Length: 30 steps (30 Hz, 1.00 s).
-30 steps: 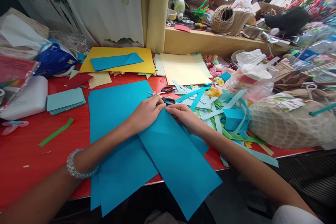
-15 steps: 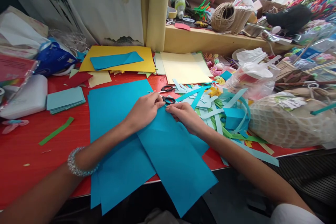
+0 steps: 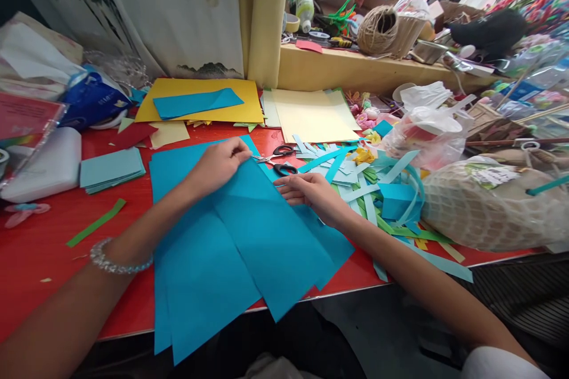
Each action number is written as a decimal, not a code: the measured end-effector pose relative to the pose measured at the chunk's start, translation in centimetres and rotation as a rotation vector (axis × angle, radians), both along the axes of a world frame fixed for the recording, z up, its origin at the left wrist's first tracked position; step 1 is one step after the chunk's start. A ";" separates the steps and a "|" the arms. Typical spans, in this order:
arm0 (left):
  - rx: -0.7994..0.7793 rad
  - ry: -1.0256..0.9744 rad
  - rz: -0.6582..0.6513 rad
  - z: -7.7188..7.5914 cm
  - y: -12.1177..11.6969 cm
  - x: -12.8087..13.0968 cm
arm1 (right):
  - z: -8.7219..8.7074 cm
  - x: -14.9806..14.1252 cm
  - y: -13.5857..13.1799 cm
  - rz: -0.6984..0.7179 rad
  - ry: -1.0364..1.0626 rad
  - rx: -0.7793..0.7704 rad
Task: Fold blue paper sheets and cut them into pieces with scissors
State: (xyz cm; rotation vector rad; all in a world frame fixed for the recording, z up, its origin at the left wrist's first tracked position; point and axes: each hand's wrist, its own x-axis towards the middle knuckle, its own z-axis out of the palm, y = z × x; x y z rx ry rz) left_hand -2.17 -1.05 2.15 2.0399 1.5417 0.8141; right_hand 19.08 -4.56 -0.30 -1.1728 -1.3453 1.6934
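L hand (image 3: 220, 169) pinches the upper corner of the top blue sheet (image 3: 267, 231), thumb vs. fingers, hardly any gap; R hand (image 3: 311, 192) has fingers loosely spread by the sheet's R edge, no clear hold, can't tell if tips touch. Sheet lies slantwise over the blue stack (image 3: 191, 308), lower corner past the table's near edge. To handle it well: keep L pinch light so the corner doesn't crease, run R fingertips flat along the edge, don't drag sheets underneath. Edges: sheet + stack both overhang the red table (image 3: 26, 254) at the near side, so they could catch or bend. Scissors (image 3: 272, 157) lie just beside the L fingertips, points that way, so go slow there. Scrap pile (image 3: 351, 177) crowds R side; more red surface shows on L, w/ a green strip (image 3: 96, 223) & pale-blue cards (image 3: 112, 169) on it.
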 end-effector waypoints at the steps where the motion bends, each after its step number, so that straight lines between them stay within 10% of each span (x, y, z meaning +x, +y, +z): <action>1: -0.026 -0.018 -0.033 -0.2 -0.5 0.7 | 0.0 0.0 0.0 0.015 0.009 0.004; 9: -0.130 -0.129 -0.113 -0.5 -3.3 4.3 | -0.7 0.1 0.0 0.069 -0.075 0.109; 25: 0.065 -0.008 0.124 0.4 -0.8 1.0 | -0.1 -0.1 -0.4 0.046 -0.033 0.104; 30: 0.058 0.007 0.015 -0.1 -1.0 1.6 | -0.1 -0.3 -0.3 0.036 0.052 0.018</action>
